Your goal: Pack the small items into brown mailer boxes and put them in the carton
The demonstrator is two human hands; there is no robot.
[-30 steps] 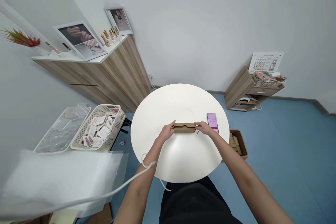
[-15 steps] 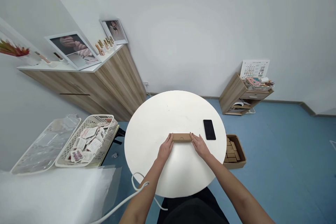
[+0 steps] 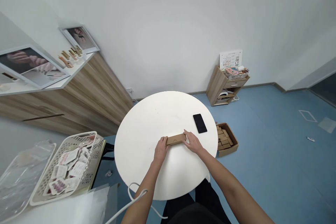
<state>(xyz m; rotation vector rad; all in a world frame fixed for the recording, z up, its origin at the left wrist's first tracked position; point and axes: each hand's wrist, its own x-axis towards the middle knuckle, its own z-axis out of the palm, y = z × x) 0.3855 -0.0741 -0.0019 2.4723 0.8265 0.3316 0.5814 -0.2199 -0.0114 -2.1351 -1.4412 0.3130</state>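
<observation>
A small, long brown cardboard box (image 3: 175,139) is over the middle of the round white table (image 3: 141,122), slightly tilted with its right end farther from me. My left hand (image 3: 161,148) is closed on the box's left end. At the other end, my right hand (image 3: 193,142) grips it with thumb and fingers. Beyond my right hand a black smartphone (image 3: 200,123) lies flat on the tabletop.
On the floor right of the table stands an open carton (image 3: 228,140) of small brown boxes. To the left, a white basket (image 3: 70,164) holds many packets. A white cable (image 3: 131,201) loops near my left forearm. A wooden cabinet (image 3: 97,91) stands back left, a small shelf unit (image 3: 223,87) back right.
The box has turned a little, its right end now farther away, and my right hand has shifted from flat fingers to a grip around that end. My view has swung to the right.
</observation>
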